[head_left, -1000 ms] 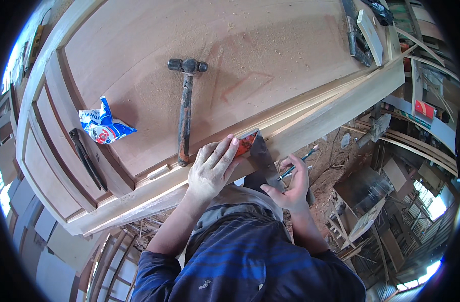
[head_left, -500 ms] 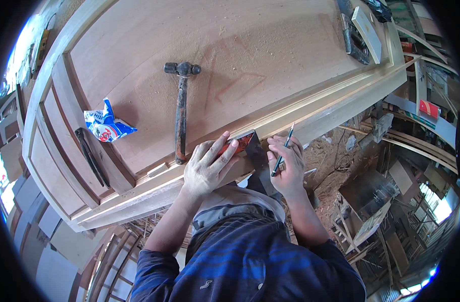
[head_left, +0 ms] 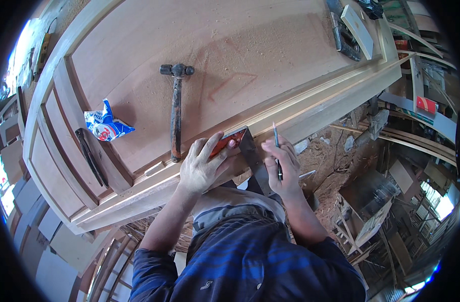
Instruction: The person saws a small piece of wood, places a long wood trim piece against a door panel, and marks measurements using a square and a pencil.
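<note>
Holding try sq. [head_left: 251, 153] on rail [head_left: 340, 108]: L hand [head_left: 197, 168], clamped on its red stock [head_left: 238, 137]. Blade [head_left: 257, 168] crosses rail, long axis running twd person's waist; R hand [head_left: 284, 168], closed on pencil [head_left: 276, 138], pale end up, sits just R of blade, nearer it than L.

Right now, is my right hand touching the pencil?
Touching. The head view shows it: your right hand has its fingers curled around the dark pencil, and the pointed end pokes up above them.
</note>
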`<state>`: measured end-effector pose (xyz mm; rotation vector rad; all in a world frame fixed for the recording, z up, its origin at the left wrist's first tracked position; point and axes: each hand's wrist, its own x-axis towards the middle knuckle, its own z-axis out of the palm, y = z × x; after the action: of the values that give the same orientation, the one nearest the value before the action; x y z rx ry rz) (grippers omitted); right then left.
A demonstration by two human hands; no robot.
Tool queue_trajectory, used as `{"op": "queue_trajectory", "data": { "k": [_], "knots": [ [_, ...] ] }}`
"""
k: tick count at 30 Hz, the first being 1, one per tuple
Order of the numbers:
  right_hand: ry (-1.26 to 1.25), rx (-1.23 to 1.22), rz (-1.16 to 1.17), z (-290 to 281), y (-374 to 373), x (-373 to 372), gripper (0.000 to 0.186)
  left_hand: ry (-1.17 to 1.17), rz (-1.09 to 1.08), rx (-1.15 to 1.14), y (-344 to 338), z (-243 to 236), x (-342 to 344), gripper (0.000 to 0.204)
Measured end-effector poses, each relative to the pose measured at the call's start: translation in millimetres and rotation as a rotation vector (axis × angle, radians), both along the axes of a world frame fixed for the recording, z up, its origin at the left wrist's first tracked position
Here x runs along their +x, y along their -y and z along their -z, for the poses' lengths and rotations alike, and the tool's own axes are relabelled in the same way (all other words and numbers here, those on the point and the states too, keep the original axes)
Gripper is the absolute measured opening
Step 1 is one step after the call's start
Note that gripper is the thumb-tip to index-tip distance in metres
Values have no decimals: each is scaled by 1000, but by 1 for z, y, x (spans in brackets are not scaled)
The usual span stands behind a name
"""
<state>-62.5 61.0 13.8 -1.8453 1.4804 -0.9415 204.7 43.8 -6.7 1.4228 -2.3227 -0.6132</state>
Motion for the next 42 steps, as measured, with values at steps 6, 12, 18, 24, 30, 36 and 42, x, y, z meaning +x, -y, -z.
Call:
{"op": "queue_trajectory", "data": {
  "k": [6,12,18,24,30,36,42],
  "knots": [
    [10,58,-77,-14,-6,-3,43,5,-12,-28,-1,0,-2,57],
    [4,112,-94,-15,-6,-4,44,36,13,-22,-1,2,-2,59],
    [-7,103,-87,-10,-13,-11,40,27,8,-62,-1,4,-2,60],
    [-13,85,-70,-8,-11,-10,37,23,-5,-73,-2,6,-4,66],
    [9,64,-72,-7,-13,-17,36,17,4,-65,-3,6,-2,69],
    [60,73,-24,-13,-2,-10,34,16,6,-102,-3,8,-3,66],
    [-100,-13,-79,-19,-30,-25,31,19,-4,-100,-4,5,-3,62]
  ]
}}
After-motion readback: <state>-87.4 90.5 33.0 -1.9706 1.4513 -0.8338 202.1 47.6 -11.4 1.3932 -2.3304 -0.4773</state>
